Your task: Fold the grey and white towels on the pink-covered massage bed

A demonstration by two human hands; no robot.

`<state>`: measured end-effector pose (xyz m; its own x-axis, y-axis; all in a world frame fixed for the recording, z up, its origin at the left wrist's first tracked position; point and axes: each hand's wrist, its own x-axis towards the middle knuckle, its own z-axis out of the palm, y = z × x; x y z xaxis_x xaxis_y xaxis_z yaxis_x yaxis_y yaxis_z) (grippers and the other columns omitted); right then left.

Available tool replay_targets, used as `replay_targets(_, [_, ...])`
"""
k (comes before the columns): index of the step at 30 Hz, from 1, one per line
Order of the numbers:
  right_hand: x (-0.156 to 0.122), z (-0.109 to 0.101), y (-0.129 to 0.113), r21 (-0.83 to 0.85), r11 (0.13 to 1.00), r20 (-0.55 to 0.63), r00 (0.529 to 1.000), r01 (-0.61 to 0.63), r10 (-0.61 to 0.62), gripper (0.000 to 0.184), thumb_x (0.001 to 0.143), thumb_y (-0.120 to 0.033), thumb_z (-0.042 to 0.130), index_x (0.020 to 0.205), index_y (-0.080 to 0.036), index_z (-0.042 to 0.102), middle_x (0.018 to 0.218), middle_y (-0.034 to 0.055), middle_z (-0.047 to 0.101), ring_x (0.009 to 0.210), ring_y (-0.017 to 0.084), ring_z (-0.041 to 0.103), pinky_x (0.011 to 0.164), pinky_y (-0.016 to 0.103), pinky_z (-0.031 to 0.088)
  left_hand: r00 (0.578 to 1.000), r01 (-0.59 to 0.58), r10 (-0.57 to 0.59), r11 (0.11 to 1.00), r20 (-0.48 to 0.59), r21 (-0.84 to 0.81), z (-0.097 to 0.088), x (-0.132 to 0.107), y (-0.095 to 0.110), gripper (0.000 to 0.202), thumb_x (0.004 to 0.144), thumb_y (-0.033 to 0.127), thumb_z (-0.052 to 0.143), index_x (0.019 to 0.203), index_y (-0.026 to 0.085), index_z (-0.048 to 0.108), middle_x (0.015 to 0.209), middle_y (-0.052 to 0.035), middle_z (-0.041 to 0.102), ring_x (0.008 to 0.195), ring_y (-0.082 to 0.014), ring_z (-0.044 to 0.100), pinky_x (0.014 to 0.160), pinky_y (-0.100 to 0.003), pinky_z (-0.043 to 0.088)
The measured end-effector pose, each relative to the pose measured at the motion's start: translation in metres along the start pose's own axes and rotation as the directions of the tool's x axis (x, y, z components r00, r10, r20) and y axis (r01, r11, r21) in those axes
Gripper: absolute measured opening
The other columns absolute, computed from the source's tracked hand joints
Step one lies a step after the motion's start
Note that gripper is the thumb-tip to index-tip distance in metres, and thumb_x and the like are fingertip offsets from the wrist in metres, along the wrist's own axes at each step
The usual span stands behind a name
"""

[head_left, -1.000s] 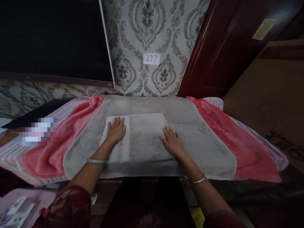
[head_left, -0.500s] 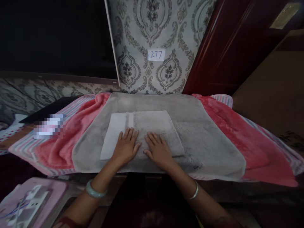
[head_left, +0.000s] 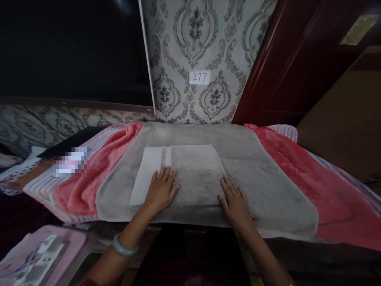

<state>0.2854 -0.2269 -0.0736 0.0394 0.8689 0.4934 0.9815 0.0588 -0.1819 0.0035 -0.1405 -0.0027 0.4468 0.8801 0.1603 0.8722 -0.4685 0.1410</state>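
Observation:
A folded towel, grey with a white band at its left end, lies flat on a larger grey plush cloth. My left hand rests palm down on the towel's near left part, fingers stretched out. At the towel's near right corner, my right hand lies flat with fingers extended, its fingertips by the right edge and the palm over the grey cloth. Neither hand grips anything.
Pink plush blanket with a striped border spreads under the grey cloth on both sides. A dark television screen stands at the back left. A pink stool bearing a white power strip is at the lower left. A brown box stands at the right.
My right hand has slid right, from the middle of the towel to its right edge. My left hand stays on the towel. The view has shifted slightly.

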Motion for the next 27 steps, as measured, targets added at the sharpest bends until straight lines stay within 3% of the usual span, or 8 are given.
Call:
replay_targets(4, [-0.006, 0.006, 0.007, 0.015, 1.000, -0.061, 0.998, 0.004, -0.003, 0.056, 0.104, -0.041, 0.028, 0.152, -0.015, 0.040, 0.145, 0.0166, 0.055, 0.135, 0.027, 0.049, 0.111, 0.052, 0.037, 0.999, 0.017, -0.011, 0.991, 0.046, -0.135, -0.011, 0.009, -0.024, 0.055, 0.097, 0.038, 0.042, 0.149, 0.019, 0.046, 0.161, -0.0152, 0.035, 0.152, -0.0307, 0.027, 0.122, -0.058, 0.020])
replay_targets(8, [-0.006, 0.010, 0.007, 0.029, 1.000, -0.086, 0.996, 0.005, -0.003, 0.054, 0.104, -0.040, 0.029, 0.153, -0.019, 0.039, 0.140, 0.0147, 0.058, 0.132, 0.027, 0.051, 0.110, 0.052, 0.038, 0.955, 0.238, -0.287, 0.892, -0.075, -0.384, -0.021, 0.027, -0.072, 0.058, 0.085, 0.031, 0.060, 0.140, 0.013, 0.056, 0.158, -0.0183, 0.041, 0.150, -0.0346, 0.029, 0.123, -0.053, 0.023])
replay_targets(12, [-0.005, 0.015, 0.007, 0.015, 1.000, -0.111, 0.994, 0.001, 0.001, 0.055, 0.104, -0.040, 0.030, 0.153, -0.019, 0.040, 0.138, 0.0159, 0.060, 0.131, 0.028, 0.053, 0.109, 0.052, 0.039, 0.823, 0.303, -0.567, 0.477, -0.025, -0.825, -0.030, 0.035, -0.110, 0.058, 0.073, 0.031, 0.074, 0.127, 0.014, 0.064, 0.133, -0.0157, 0.065, 0.129, -0.0324, 0.057, 0.111, -0.041, 0.043])
replay_targets(14, [-0.006, 0.017, 0.008, 0.016, 1.000, -0.115, 0.993, 0.004, -0.003, 0.055, 0.103, -0.040, 0.031, 0.153, -0.019, 0.040, 0.138, 0.0158, 0.060, 0.131, 0.028, 0.053, 0.109, 0.052, 0.038, 0.788, 0.276, -0.610, 0.235, 0.079, -0.932, -0.033, 0.035, -0.119, 0.063, 0.071, 0.032, 0.078, 0.129, 0.015, 0.062, 0.116, -0.0131, 0.071, 0.109, -0.0282, 0.067, 0.096, -0.038, 0.052])
replay_targets(16, [-0.006, 0.018, 0.008, 0.020, 1.000, -0.118, 0.993, 0.003, -0.001, 0.055, 0.103, -0.040, 0.031, 0.154, -0.020, 0.039, 0.138, 0.0152, 0.060, 0.131, 0.028, 0.052, 0.110, 0.052, 0.038, 0.772, 0.269, -0.616, 0.094, 0.156, -0.959, -0.035, 0.034, -0.123, 0.070, 0.066, 0.032, 0.084, 0.130, 0.016, 0.061, 0.103, -0.0101, 0.073, 0.091, -0.0238, 0.070, 0.082, -0.034, 0.055])
replay_targets(20, [-0.006, 0.018, 0.009, 0.008, 1.000, -0.120, 0.993, 0.013, -0.011, 0.055, 0.104, -0.040, 0.030, 0.153, -0.019, 0.040, 0.138, 0.0163, 0.060, 0.130, 0.029, 0.053, 0.109, 0.052, 0.039, 0.762, 0.292, -0.619, 0.065, 0.191, -0.954, -0.033, 0.036, -0.127, 0.067, 0.062, 0.033, 0.088, 0.121, 0.014, 0.064, 0.093, -0.0080, 0.073, 0.076, -0.0197, 0.069, 0.066, -0.028, 0.054])
replay_targets(23, [-0.006, 0.017, 0.008, 0.004, 1.000, -0.115, 0.993, 0.012, -0.011, 0.055, 0.104, -0.040, 0.031, 0.153, -0.018, 0.040, 0.137, 0.0168, 0.060, 0.130, 0.029, 0.053, 0.108, 0.053, 0.039, 0.797, 0.299, -0.571, 0.096, 0.194, -0.949, -0.029, 0.036, -0.130, 0.059, 0.063, 0.042, 0.087, 0.111, 0.014, 0.067, 0.090, -0.0087, 0.074, 0.071, -0.0192, 0.069, 0.060, -0.027, 0.054])
replay_targets(27, [-0.006, 0.014, 0.008, 0.061, 0.998, -0.099, 0.995, -0.009, 0.015, 0.054, 0.104, -0.040, 0.032, 0.154, -0.020, 0.038, 0.138, 0.0153, 0.059, 0.131, 0.028, 0.052, 0.108, 0.052, 0.039, 0.840, 0.379, -0.435, 0.046, 0.323, -0.924, -0.029, 0.035, -0.130, 0.049, 0.060, 0.043, 0.088, 0.092, 0.010, 0.071, 0.081, -0.0117, 0.075, 0.062, -0.0211, 0.068, 0.056, -0.030, 0.056])
